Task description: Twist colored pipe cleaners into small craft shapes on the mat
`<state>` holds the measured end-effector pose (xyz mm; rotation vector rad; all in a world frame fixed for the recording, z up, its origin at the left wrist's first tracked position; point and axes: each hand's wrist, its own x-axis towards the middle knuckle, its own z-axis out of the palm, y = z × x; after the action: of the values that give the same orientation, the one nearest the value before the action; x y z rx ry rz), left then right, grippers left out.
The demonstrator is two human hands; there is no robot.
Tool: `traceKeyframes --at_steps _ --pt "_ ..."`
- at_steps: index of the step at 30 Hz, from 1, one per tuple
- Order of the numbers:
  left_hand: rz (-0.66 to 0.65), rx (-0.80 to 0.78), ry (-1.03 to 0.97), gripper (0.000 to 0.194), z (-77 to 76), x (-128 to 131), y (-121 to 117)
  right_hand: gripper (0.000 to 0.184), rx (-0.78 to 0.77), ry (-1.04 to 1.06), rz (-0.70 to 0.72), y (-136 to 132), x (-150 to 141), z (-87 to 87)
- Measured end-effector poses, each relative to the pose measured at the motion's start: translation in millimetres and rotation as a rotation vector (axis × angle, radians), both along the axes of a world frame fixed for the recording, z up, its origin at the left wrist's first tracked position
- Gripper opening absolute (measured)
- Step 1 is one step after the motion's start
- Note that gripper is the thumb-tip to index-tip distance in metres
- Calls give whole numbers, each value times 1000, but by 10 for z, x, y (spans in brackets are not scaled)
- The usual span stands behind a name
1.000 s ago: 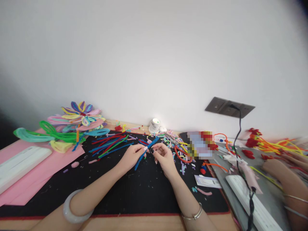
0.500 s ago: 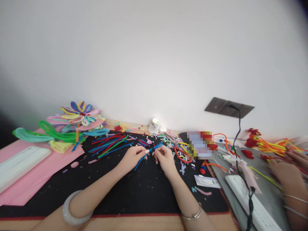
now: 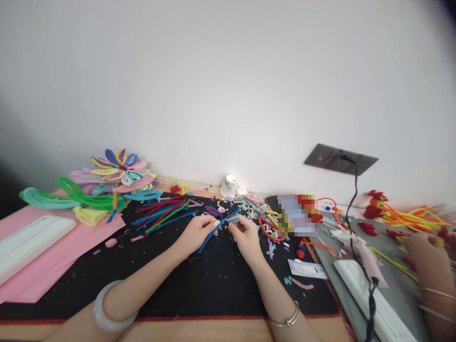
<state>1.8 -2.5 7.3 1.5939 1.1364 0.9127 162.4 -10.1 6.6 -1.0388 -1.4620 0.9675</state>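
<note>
Between both hands, over the black mat [image 3: 171, 285], are blue pipe cleaners [image 3: 206, 242]. My left hand [image 3: 199, 232] pinches them between thumb and fingers, with their lower ends sticking out below it. My right hand [image 3: 245, 235] is closed on their upper part, its thumb and fingertips bent together; the exact contact is partly hidden. Left of my hands lies a loose pile of red, blue and green pipe cleaners [image 3: 164, 213]. Behind my fingers rests a small pink piece [image 3: 221, 209] beside short red and blue ones.
Pipe-cleaner flowers [image 3: 123, 171] and a white strip-shaped box [image 3: 39, 242] lie left on pink paper [image 3: 67, 270]. At the back stands a paper cup [image 3: 230, 184]. Cut scraps [image 3: 251, 202] lie right of it. Farther right are a power strip [image 3: 374, 299], black cable [image 3: 352, 209] and another person's hand [image 3: 423, 249].
The blue pipe cleaners have spread and turned slightly at their upper end between my fingers. My hands stay nearly in place. The other person's hands have shifted at the right.
</note>
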Motion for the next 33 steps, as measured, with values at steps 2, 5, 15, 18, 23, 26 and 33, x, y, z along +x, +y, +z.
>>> traceKeyframes --at_steps 2,5,15,18,23,26,33 --pt "-20 3 -1 31 15 -1 -2 8 57 -26 -5 -2 8 31" --pt "-65 31 -17 32 39 -4 -5 10 94 -50 -12 2 26 61" --pt "-127 9 -38 30 54 0 -23 14 22 -75 75 47 61 2" --pt "-127 23 -31 30 49 -5 -17 10 -19 -101 52 56 72 -14" --pt "-165 53 -39 28 31 -5 -7 10 -55 -94 37 58 80 -14" --pt "-180 62 -24 30 20 -5 -7 10 -84 -65 56 61 77 -18" --pt "-205 62 -32 29 71 -10 -30 4 -145 27 94 67 68 -41"
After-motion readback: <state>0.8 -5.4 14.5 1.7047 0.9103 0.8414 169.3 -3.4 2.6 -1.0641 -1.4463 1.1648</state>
